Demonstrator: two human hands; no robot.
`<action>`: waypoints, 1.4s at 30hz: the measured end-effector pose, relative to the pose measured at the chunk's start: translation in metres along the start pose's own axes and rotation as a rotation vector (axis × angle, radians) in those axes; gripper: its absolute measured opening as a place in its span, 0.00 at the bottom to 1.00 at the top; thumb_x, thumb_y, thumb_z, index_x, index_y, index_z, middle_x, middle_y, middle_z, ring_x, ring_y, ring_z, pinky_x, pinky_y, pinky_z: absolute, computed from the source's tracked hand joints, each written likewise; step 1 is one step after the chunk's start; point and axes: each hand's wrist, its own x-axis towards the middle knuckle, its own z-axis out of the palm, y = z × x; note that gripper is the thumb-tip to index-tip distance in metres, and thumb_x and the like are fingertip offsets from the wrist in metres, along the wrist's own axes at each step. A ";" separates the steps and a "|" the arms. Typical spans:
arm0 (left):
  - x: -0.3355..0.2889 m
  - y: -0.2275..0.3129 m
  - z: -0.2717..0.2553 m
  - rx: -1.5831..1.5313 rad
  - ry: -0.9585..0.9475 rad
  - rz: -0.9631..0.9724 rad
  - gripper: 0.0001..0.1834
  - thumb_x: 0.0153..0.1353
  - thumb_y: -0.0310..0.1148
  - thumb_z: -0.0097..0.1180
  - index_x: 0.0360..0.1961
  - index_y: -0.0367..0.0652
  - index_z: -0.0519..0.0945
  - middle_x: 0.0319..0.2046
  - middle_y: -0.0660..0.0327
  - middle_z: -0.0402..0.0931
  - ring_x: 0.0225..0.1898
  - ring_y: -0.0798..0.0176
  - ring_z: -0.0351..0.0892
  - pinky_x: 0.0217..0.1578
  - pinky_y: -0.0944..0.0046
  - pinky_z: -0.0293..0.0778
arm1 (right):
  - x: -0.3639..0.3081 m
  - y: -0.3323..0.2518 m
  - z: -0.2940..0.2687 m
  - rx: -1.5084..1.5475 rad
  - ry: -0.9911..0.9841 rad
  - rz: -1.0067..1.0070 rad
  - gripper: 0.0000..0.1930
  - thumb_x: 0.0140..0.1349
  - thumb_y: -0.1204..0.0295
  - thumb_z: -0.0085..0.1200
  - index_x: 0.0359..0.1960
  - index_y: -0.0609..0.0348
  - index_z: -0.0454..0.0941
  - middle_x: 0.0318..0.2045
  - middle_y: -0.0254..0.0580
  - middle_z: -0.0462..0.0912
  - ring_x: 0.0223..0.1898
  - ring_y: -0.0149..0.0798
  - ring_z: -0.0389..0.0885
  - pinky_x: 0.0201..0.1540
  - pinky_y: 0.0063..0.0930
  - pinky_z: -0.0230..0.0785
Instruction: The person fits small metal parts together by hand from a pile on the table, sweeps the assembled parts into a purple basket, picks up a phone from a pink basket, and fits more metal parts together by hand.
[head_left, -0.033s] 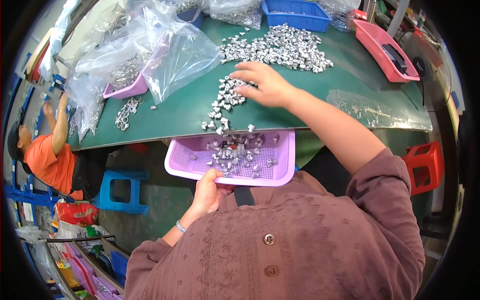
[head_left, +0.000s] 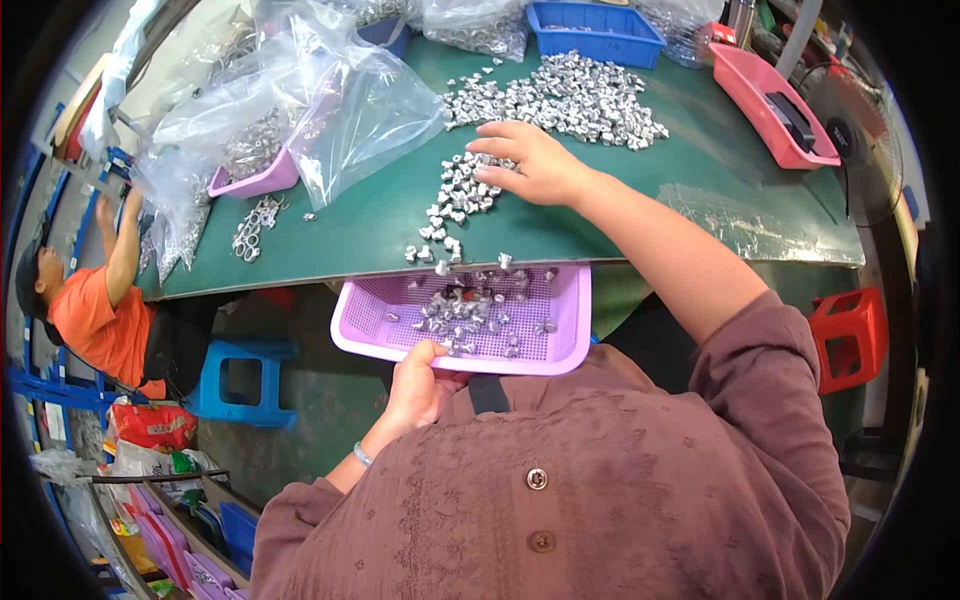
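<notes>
My left hand (head_left: 419,384) grips the near rim of a purple mesh basket (head_left: 545,363), thumb over the edge. The basket sits against the front edge of the green table (head_left: 340,235), slightly below its top. Loose small silvery metal parts (head_left: 463,314) lie in it. Above the table my right hand (head_left: 538,170) has its fingers apart, beside a small heap of the same metal parts (head_left: 460,192). That heap trails toward the table edge over the basket. Behind it spreads a larger pile of metal parts (head_left: 585,100).
Clear plastic bags (head_left: 360,120) and a pink tray (head_left: 255,181) stand left, near metal rings (head_left: 258,228). A blue bin (head_left: 597,36) is at the back, a pink tray (head_left: 745,85) at right. A person in orange (head_left: 100,315) works at left. Stools flank me, blue (head_left: 240,385) and red (head_left: 848,335).
The metal parts inside the basket lie differently, gathered more toward its middle. The view has shifted slightly; both hands keep nearly the same place.
</notes>
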 end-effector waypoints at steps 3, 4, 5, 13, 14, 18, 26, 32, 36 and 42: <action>0.004 -0.002 -0.009 0.003 -0.004 0.001 0.11 0.57 0.26 0.47 0.41 0.33 0.69 0.42 0.49 0.73 0.44 0.47 0.77 0.49 0.42 0.75 | 0.005 0.025 0.012 -0.010 -0.145 -0.009 0.24 0.64 0.52 0.53 0.56 0.51 0.77 0.59 0.51 0.73 0.62 0.53 0.69 0.64 0.43 0.61; 0.004 -0.003 -0.009 -0.028 -0.003 0.023 0.12 0.57 0.26 0.48 0.42 0.32 0.69 0.43 0.49 0.73 0.44 0.47 0.78 0.48 0.42 0.76 | 0.006 0.026 0.017 -0.001 -0.198 -0.010 0.26 0.64 0.48 0.52 0.56 0.50 0.78 0.59 0.51 0.74 0.62 0.52 0.69 0.65 0.42 0.60; 0.004 -0.003 -0.009 -0.057 -0.005 0.043 0.13 0.57 0.27 0.48 0.42 0.32 0.69 0.43 0.48 0.73 0.44 0.47 0.78 0.47 0.43 0.76 | 0.010 0.029 0.021 -0.031 -0.238 -0.016 0.28 0.64 0.46 0.52 0.59 0.48 0.76 0.61 0.50 0.72 0.63 0.51 0.68 0.65 0.42 0.60; 0.004 -0.001 -0.010 -0.009 0.016 0.036 0.19 0.56 0.27 0.48 0.49 0.31 0.68 0.44 0.49 0.74 0.45 0.48 0.78 0.47 0.45 0.76 | 0.033 0.010 0.042 -0.067 -0.321 -0.063 0.33 0.61 0.39 0.49 0.62 0.45 0.73 0.64 0.43 0.70 0.66 0.48 0.64 0.68 0.43 0.54; 0.004 0.000 -0.010 0.015 0.017 0.035 0.20 0.56 0.27 0.48 0.50 0.31 0.67 0.44 0.49 0.74 0.45 0.48 0.78 0.46 0.45 0.76 | 0.035 0.007 0.043 -0.066 -0.322 -0.065 0.33 0.61 0.39 0.49 0.62 0.45 0.73 0.64 0.43 0.70 0.66 0.48 0.64 0.68 0.43 0.54; 0.004 -0.002 -0.009 -0.031 -0.011 0.059 0.20 0.56 0.27 0.48 0.50 0.31 0.67 0.44 0.48 0.74 0.44 0.48 0.78 0.46 0.45 0.76 | 0.031 -0.006 0.048 -0.001 -0.312 -0.146 0.27 0.61 0.47 0.53 0.56 0.49 0.77 0.60 0.42 0.74 0.63 0.49 0.67 0.65 0.44 0.56; 0.005 -0.004 -0.011 -0.096 -0.001 0.049 0.20 0.56 0.25 0.47 0.52 0.31 0.67 0.45 0.48 0.73 0.45 0.47 0.78 0.47 0.42 0.75 | 0.008 -0.070 0.060 0.162 -0.335 -0.304 0.27 0.56 0.48 0.59 0.52 0.50 0.80 0.56 0.45 0.76 0.61 0.50 0.68 0.62 0.46 0.58; -0.007 0.000 -0.003 -0.093 0.021 0.077 0.20 0.55 0.24 0.47 0.51 0.32 0.68 0.43 0.49 0.74 0.44 0.47 0.78 0.48 0.41 0.75 | 0.005 -0.101 0.068 0.402 -0.291 -0.409 0.25 0.58 0.53 0.60 0.52 0.55 0.79 0.60 0.52 0.72 0.64 0.58 0.65 0.65 0.49 0.58; -0.003 -0.003 -0.009 -0.009 0.064 0.029 0.19 0.52 0.29 0.49 0.47 0.38 0.72 0.40 0.57 0.77 0.43 0.57 0.78 0.48 0.54 0.72 | 0.018 -0.092 0.080 0.081 -0.164 -0.301 0.30 0.58 0.51 0.59 0.55 0.60 0.76 0.60 0.55 0.71 0.62 0.58 0.67 0.65 0.47 0.60; -0.016 0.002 -0.020 -0.189 0.051 0.045 0.23 0.55 0.25 0.45 0.54 0.35 0.67 0.48 0.49 0.73 0.48 0.43 0.76 0.54 0.37 0.70 | 0.014 -0.122 0.072 0.377 -0.445 -0.470 0.23 0.61 0.59 0.58 0.53 0.59 0.77 0.51 0.51 0.79 0.57 0.53 0.74 0.64 0.49 0.61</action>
